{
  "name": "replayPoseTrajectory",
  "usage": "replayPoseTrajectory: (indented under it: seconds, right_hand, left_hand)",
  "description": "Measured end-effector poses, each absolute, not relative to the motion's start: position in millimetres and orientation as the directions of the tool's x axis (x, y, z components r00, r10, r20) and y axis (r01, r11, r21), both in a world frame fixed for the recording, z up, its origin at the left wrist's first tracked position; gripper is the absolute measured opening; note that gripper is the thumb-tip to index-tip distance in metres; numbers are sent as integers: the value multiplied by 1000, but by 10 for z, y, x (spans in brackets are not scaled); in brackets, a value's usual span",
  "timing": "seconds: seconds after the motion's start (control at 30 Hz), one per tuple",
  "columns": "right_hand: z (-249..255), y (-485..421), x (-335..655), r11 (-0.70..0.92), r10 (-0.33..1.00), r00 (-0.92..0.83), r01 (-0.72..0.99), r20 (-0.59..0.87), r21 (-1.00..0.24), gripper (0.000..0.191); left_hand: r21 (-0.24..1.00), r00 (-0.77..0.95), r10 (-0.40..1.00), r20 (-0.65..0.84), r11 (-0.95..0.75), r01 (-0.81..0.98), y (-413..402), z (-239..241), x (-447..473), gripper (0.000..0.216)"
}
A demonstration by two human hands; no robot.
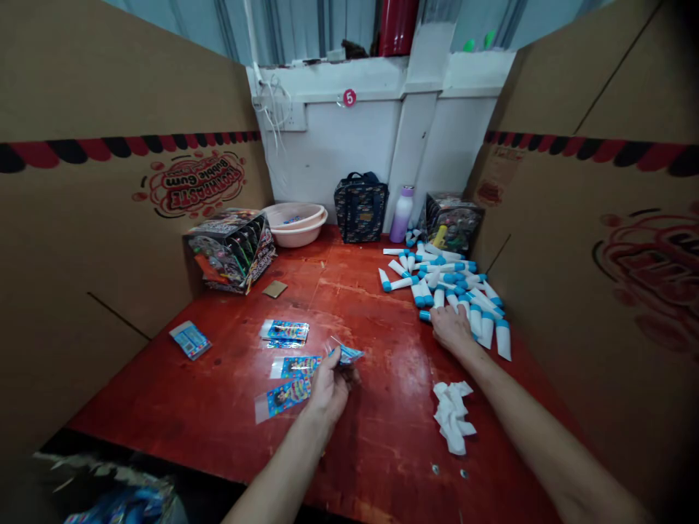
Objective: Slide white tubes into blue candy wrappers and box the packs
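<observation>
My left hand (329, 389) is closed on a small clear plastic bag with a blue print (348, 354), held above the middle of the table. Beside and beneath that hand lie printed bags (287, 397), with a small stack of them (285, 331) farther back. At the right, my right hand (452, 327) reaches to the near edge of a heap of white tubes with blue caps (437, 273). Its fingers are curled round one tube, whose blue cap (424, 316) pokes out to the left; the rest is hidden by the hand.
Crumpled white tissue (454, 418) lies near my right forearm. At the back stand display boxes (232, 247), pink basins (298, 225), a dark bag (361, 207) and a purple bottle (403, 215). Cardboard walls (70, 240) flank the red table (376, 451). Another printed packet (190, 340) lies left.
</observation>
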State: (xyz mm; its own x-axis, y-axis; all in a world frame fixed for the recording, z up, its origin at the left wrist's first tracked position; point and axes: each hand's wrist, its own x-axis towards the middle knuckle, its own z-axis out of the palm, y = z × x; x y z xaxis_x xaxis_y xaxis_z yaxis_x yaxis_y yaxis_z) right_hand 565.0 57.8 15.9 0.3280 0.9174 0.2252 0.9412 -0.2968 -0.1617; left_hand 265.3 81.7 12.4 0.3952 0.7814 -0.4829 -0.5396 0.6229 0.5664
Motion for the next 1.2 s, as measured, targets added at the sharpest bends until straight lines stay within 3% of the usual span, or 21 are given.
replayPoseTrajectory:
  seconds: [0.13, 0.3, 0.43, 0.5, 0.63, 0.8, 0.87, 1.03, 1.2]
  right_hand:
    - [302, 380, 5170, -209, 948, 253, 953, 195, -221, 20]
    - [581, -27, 4371, 45, 971, 110, 784, 210, -618, 40]
    - [644, -297, 3827, 90, 965, 138, 622, 223, -777, 39]
    - [640, -402, 3593, 89, 962, 154, 603, 225, -793, 40]
    - [627, -575, 3269, 170, 979, 11, 509, 204, -844, 38]
    - [638, -755, 3194, 73, 960, 211, 449, 185, -891, 34]
    - [680, -858, 3150, 84, 955, 217, 462, 204, -883, 31]
    - [792, -1086, 2905, 198, 943, 102, 592, 316, -781, 27]
    - [741, -1133, 2805, 167, 931, 84, 767, 355, -620, 28]
  left_hand:
    - [542, 411, 789, -457, 613, -575, 731, 120, 2572, 17]
    - [502, 381, 804, -456, 586, -636, 527, 242, 2440, 16]
    - [506, 357, 832, -425, 546, -668, 332, 328, 2247, 19]
    - [516, 353, 850, -391, 520, -681, 246, 332, 2139, 22]
    - [515, 335, 877, -344, 474, -714, 128, 292, 1939, 28]
    - [503, 324, 865, -383, 489, -712, 47, 265, 1753, 30]
    - [510, 306, 869, -390, 480, -713, 17, 281, 1712, 30]
    - [525, 231, 896, -379, 413, -744, -54, 345, 1687, 29]
    - [546, 247, 907, -342, 406, -733, -110, 349, 1655, 28]
